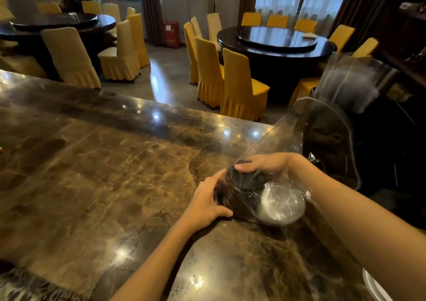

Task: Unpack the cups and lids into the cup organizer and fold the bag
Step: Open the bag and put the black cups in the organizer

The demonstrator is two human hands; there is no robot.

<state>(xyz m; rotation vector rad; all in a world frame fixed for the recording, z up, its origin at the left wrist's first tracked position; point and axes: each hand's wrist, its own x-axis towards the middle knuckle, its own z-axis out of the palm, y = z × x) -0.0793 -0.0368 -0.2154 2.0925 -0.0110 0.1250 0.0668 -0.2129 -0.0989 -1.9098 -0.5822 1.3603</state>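
Note:
A long clear plastic bag [288,137] lies on the brown marble counter [103,174], its far end rising to the right. Inside its near end sits a stack of dark lids [239,190], with a round whitish end [281,205] showing toward me. My left hand [207,202] grips the left side of the stack through the plastic, thumb underneath. My right hand [268,163] curls over the top of the bag and stack from the right. A dark cup organizer [332,139] stands at the counter's right end, seen partly through the bag.
The counter's far edge runs diagonally from left to upper right. Beyond it stand round dark tables [276,40] ringed with yellow-covered chairs [239,86]. A white plate rim [374,287] shows at the bottom right corner. Dark shelving [405,47] lines the right wall.

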